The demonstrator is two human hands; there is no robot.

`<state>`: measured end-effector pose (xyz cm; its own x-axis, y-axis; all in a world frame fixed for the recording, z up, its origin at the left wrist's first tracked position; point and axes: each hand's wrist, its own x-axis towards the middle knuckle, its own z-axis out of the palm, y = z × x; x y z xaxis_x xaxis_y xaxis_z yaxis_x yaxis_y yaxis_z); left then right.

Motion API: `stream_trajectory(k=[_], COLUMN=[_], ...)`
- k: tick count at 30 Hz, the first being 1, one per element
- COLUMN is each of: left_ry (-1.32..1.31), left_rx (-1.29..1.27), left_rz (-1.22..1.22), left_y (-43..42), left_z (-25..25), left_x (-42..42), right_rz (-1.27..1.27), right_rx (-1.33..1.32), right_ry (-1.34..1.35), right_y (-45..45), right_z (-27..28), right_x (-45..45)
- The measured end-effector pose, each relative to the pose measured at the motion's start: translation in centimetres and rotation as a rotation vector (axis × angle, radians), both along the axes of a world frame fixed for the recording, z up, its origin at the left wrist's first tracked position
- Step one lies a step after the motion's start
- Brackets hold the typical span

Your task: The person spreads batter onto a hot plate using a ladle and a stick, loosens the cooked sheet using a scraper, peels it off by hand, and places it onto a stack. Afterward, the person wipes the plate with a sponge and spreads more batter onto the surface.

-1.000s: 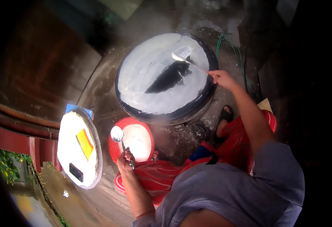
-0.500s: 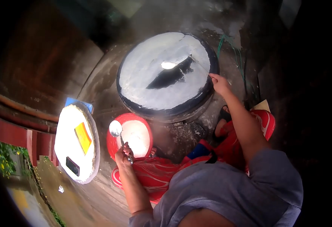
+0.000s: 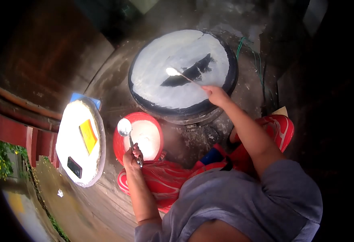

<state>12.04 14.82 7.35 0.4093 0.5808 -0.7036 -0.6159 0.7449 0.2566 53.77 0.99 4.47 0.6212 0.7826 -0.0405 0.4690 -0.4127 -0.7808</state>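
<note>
White paste (image 3: 161,52) coats the round plate (image 3: 232,72) beneath and beyond the right hand (image 3: 217,96), its fingers closed on a spreader (image 3: 173,71); light, level strokes should suit. Left hand (image 3: 132,158) grips a ladle (image 3: 124,127).

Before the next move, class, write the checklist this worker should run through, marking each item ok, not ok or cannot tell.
1. Right hand gripping the spoon: ok, by its handle.
2. Left hand gripping the ladle: ok, bowl end seen against the basin.
3. White layer closed across the griddle: not ok, a dark gap shows.
4. White mix in the basin: ok.
5. Griddle heat right: cannot tell.
6. Phone off the griddle: ok, it lies on the white disc.
</note>
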Motion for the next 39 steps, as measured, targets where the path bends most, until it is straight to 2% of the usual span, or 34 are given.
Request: stream_trajectory(k=[2,6,7,8,11,12,15,18,22,24,25,27,29,31,35,37,38,39], left_ry=[-0.036,-0.026,-0.026,-0.031,-0.018,-0.015,-0.042,-0.073,-0.093,-0.072,-0.047,0.016,-0.045,-0.053,-0.092,-0.047,-0.047,-0.043], left_rx=[-0.001,-0.008,-0.011,-0.011,0.017,0.013,0.002,-0.035,-0.037,-0.020,-0.003,-0.012,-0.027,-0.031,-0.026,-0.020,-0.020,-0.020], left_rz=[-0.018,-0.016,-0.017,-0.015,-0.026,-0.023,-0.025,-0.036,-0.061,-0.062,-0.058,-0.017,-0.037,-0.039,-0.092,-0.066,-0.051,-0.037], left_y=[0.0,-0.1,-0.1,0.0,-0.3,-0.1,0.0,-0.2,0.0,0.1,-0.1,-0.3,0.0,-0.2,0.4,0.2,0.1,0.0], left_z=[-0.3,0.0,0.0,0.0,-0.4,-0.4,-0.2,-0.1,-0.3,-0.4,0.2,0.6,0.1,0.2,-0.9,-0.2,-0.1,-0.1], left_x=[-0.3,-0.2,-0.3,-0.2,-0.5,-0.5,-0.1,-0.4,-0.5,-0.5,-0.1,0.4,-0.1,-0.1,-0.8,-0.2,-0.1,-0.1], right_rz=[0.067,0.173,0.155,0.106,-0.035,0.030,0.201,0.110,-0.099,-0.164,-0.140,0.077,0.022,-0.115,-0.254,-0.159,-0.012,-0.017], right_rx=[-0.105,-0.310,-0.261,-0.175,-0.007,0.059,-0.012,-0.086,-0.182,0.047,-0.006,0.015,-0.019,-0.123,-0.063,0.059,-0.039,-0.040], right_ry=[-0.096,-0.254,-0.275,-0.410,-0.649,-0.651,-0.879,-0.927,-0.849,-0.569,-0.497,-0.602,-0.756,-0.755,-0.636,-0.532,-0.584,-0.580], right_y=[0.6,-1.9,-2.8,-3.5,-4.0,-3.8,-2.3,-2.4,-3.6,-3.8,-4.1,-4.8,-5.2,-5.7,-6.5,-6.6,-7.0,-7.1], right_z=[1.6,9.1,9.3,9.6,7.9,6.9,3.2,1.9,2.9,3.3,4.3,3.0,2.1,2.8,3.6,3.1,3.4,3.0], right_x=[-2.1,-2.1,-1.4,-1.3,-4.5,-6.1,-10.5,-8.9,-4.2,-4.3,-6.0,-7.7,-6.2,-2.9,-2.0,-4.7,-5.4,-4.8])
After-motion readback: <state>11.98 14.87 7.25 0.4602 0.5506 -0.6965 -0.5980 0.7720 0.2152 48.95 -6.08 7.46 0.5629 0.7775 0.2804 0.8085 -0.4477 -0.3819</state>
